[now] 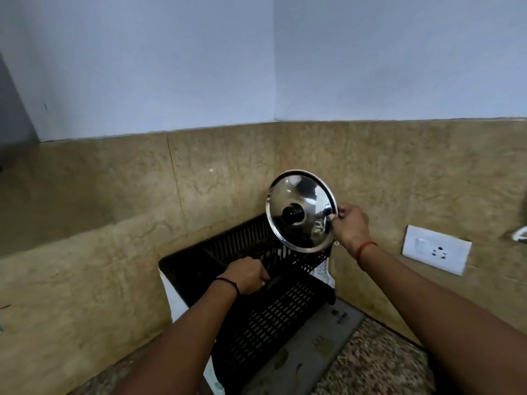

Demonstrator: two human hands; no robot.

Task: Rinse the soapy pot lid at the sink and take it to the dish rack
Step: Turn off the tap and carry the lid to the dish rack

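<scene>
A tan stone backsplash [114, 223] fills the corner behind the dish rack [265, 309], with pale wall above it. The dish rack, a dark slotted plastic basket, sits on the counter in that corner; a grey patterned mat [308, 354] lies just to its near right side, and a white wall socket [436, 249] is mounted on the backsplash well to the rack's right.

The pot lid [301, 210], shiny steel with a black knob [293, 213] at its centre, is held over the far right corner of the rack, its lower edge at about the rack's rim. It stands nearly upright on edge, domed face and knob turned toward the camera, tilted slightly. No suds show on it.

The right hand [352, 226] pinches the lid's right rim between thumb and fingertips. The left hand [249, 276] is closed over the rack's middle divider or near rim, apparently steadying it; what exactly it grips is hard to tell.

The right hand alone carries the lid, so the placing seems to depend on lowering it straight down, rim first, into the far compartment directly beneath.
</scene>
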